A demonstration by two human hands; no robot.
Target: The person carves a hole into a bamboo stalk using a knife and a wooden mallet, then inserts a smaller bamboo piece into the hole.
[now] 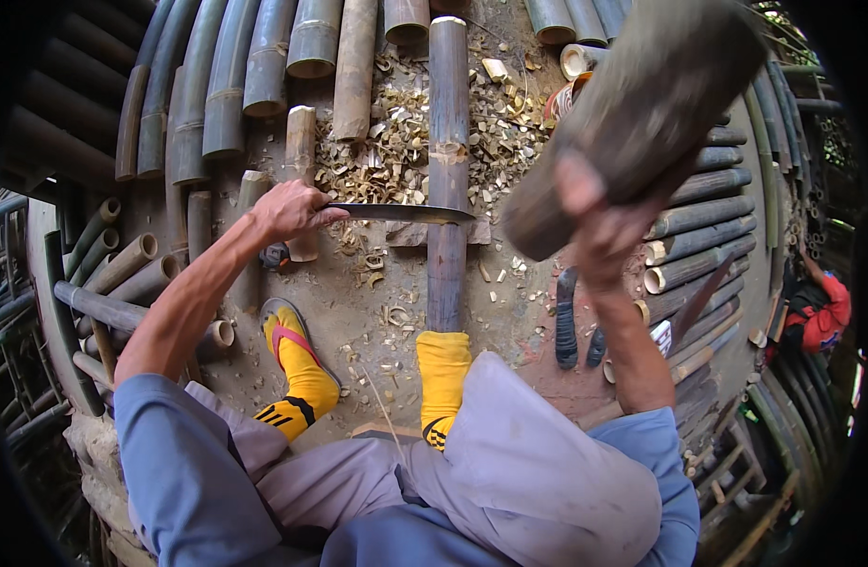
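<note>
Head view: your left hand (290, 210) is wrapped around the handle end of a long knife (391, 213). The blade crosses over the bamboo pole (447, 109), which runs lengthwise away from you at centre, above a flat block (408, 234). Whether the cutting edge touches the pole cannot be told. Your right hand (609, 231) has hold of a thick wooden log (651, 113), raised to the right of the pole and apart from the knife; motion blur hides the exact finger position. Your yellow-socked right foot (443, 373) covers the pole's near end. Chips (377, 156) lie on both sides of the pole.
</note>
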